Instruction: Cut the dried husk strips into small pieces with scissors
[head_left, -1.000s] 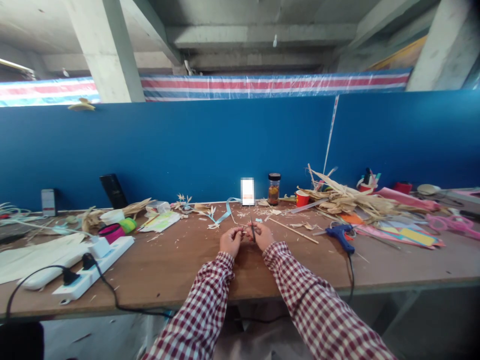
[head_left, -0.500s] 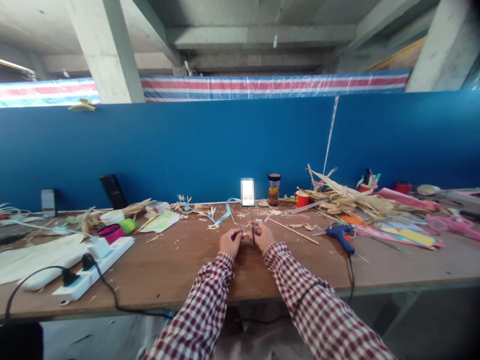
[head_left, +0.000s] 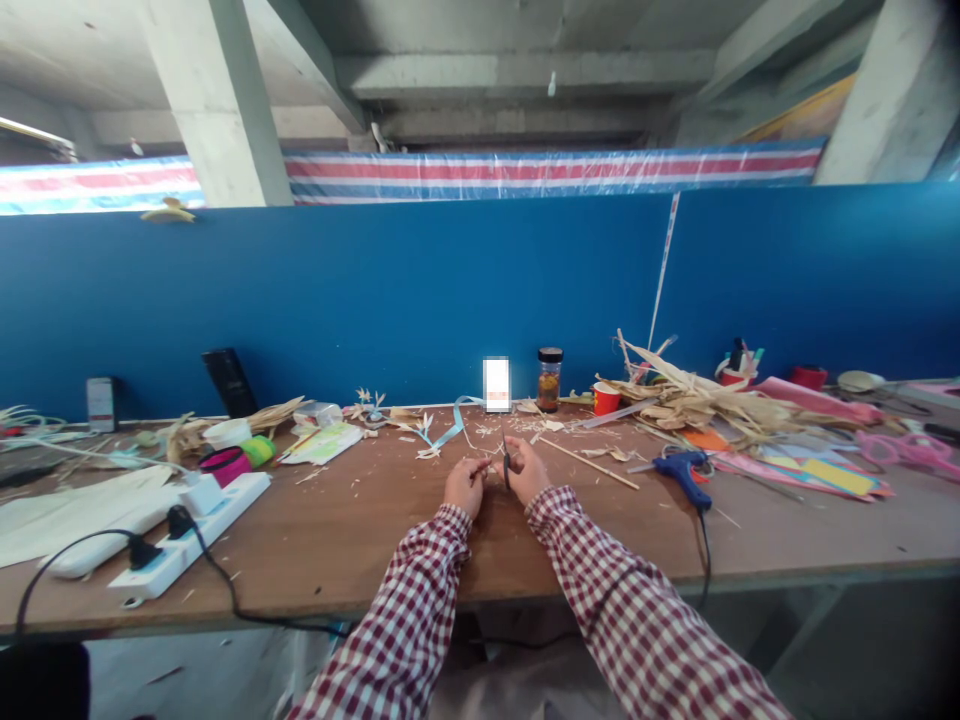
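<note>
My left hand (head_left: 465,486) is closed in a pinch on a thin pale straw strip (head_left: 485,464) just above the brown table (head_left: 360,540). Close beside it, my right hand (head_left: 525,471) is closed around small dark scissors (head_left: 507,463), whose blades point up next to the strip. Both hands sit together at the table's middle. Red-and-white checked sleeves cover both arms. Small straw scraps lie scattered beyond the hands.
A blue glue gun (head_left: 681,472) lies to the right, its cord running over the front edge. A straw pile (head_left: 690,400), red cup (head_left: 604,398) and jar (head_left: 549,379) stand behind. A white power strip (head_left: 187,530) and pink tape roll (head_left: 223,465) lie left. A blue partition (head_left: 420,300) backs the table.
Both hands stay in place; the fingers have shifted slightly around the strip and the scissors.
</note>
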